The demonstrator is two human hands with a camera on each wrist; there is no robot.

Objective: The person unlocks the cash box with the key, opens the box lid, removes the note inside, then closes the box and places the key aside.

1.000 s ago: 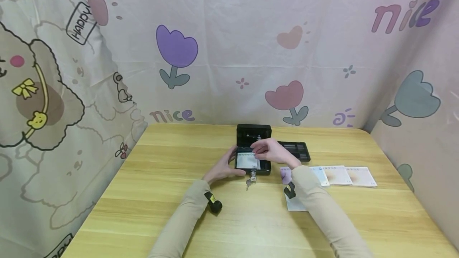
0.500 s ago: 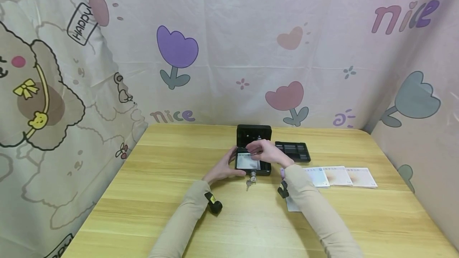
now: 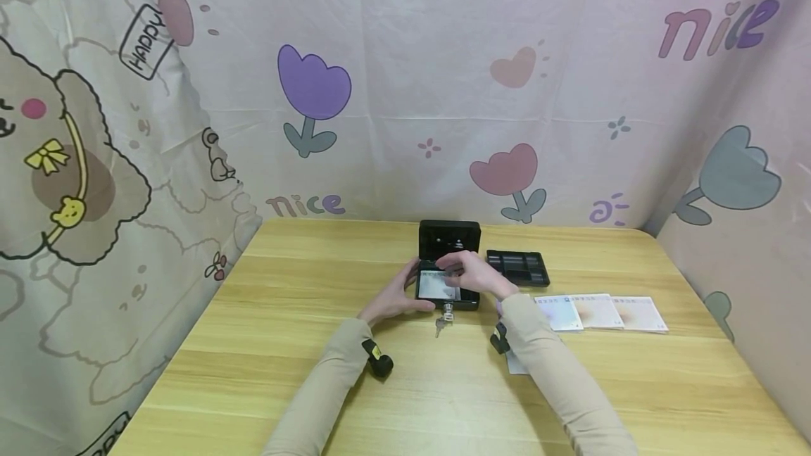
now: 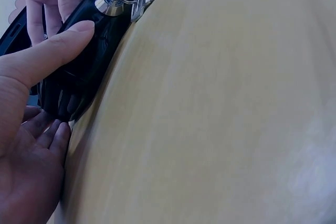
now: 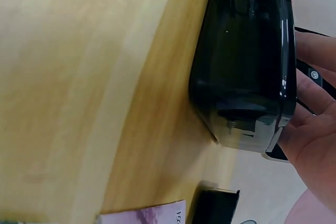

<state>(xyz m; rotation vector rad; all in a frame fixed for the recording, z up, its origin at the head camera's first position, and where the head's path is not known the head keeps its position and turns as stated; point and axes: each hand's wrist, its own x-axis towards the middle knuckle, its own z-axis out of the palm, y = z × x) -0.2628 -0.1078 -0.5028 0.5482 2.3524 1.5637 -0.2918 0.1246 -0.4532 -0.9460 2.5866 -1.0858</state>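
Note:
A small black cash box (image 3: 467, 303) stands on the table with its lid (image 3: 448, 236) raised. My left hand (image 3: 394, 298) grips the box's left side; in the left wrist view its thumb (image 4: 79, 31) lies on the front rim and other fingers are at the side. Pale, banknote-like slips (image 3: 437, 287) lie inside, in the left part. My right hand (image 3: 476, 274) reaches over the open box, fingers pointing down at the slips; some fingertips are hidden. Keys (image 3: 440, 327) hang on a ring from the front lock (image 4: 108, 4).
Right of the box lies a black compartment tray (image 3: 518, 268). Several pale printed slips (image 3: 595, 311) are laid out in a row on the table (image 3: 304, 266), and one purple slip (image 5: 149, 215) is partly under the right forearm. A printed cloth (image 3: 393, 90) hangs behind.
My right hand has shifted slightly left and lower over the box, uncovering more of the compartment tray. The left hand and the box have stayed in place.

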